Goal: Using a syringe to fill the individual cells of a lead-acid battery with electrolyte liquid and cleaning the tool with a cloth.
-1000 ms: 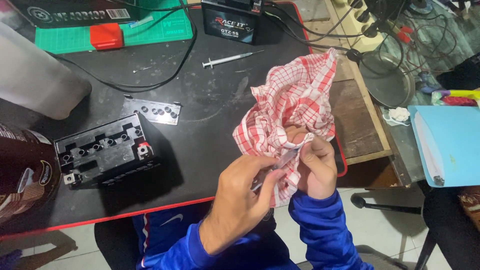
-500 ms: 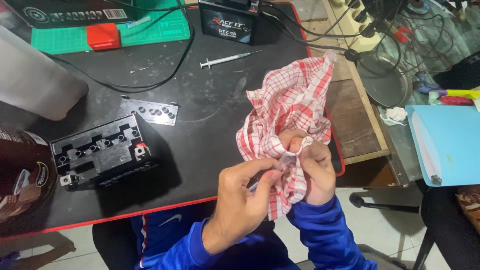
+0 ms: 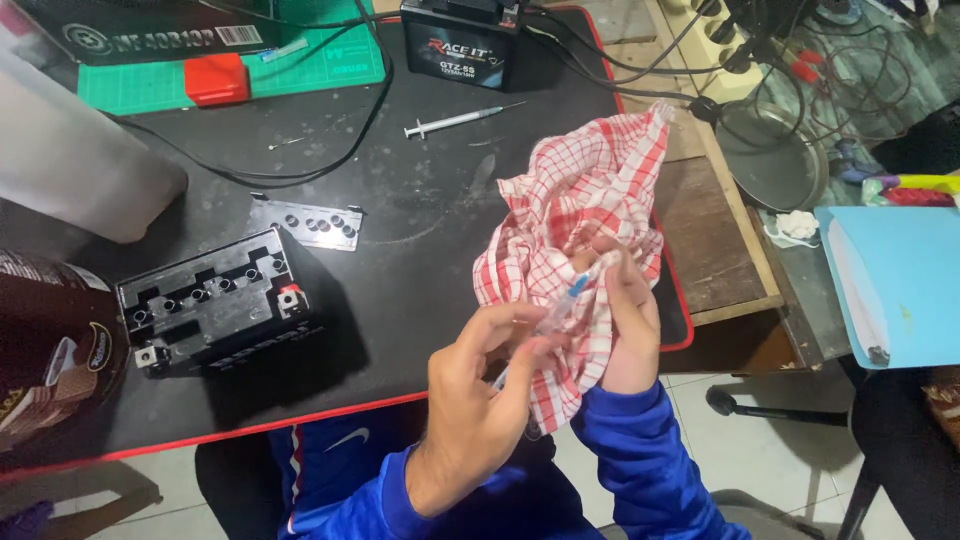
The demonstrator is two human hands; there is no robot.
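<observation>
crumpled red-checked cloth (image 3: pixel 580 215), clear blue-tipped syringe (image 3: pixel 560 312)

A soft woven cloth (image 3: pixel 580 230), red and white checked, crumpled with matt folds. A thin syringe (image 3: pixel 555 320) of clear smooth plastic lies against it. The counter (image 3: pixel 420 250) wears a matt black mat, scuffed and smeared, edged in red. On it sits an open battery case (image 3: pixel 215 300) of dull black moulded plastic. Another clear plastic syringe (image 3: pixel 455 122) has a fine metal needle. The sleeves (image 3: pixel 640 470) are smooth blue fabric.
</observation>
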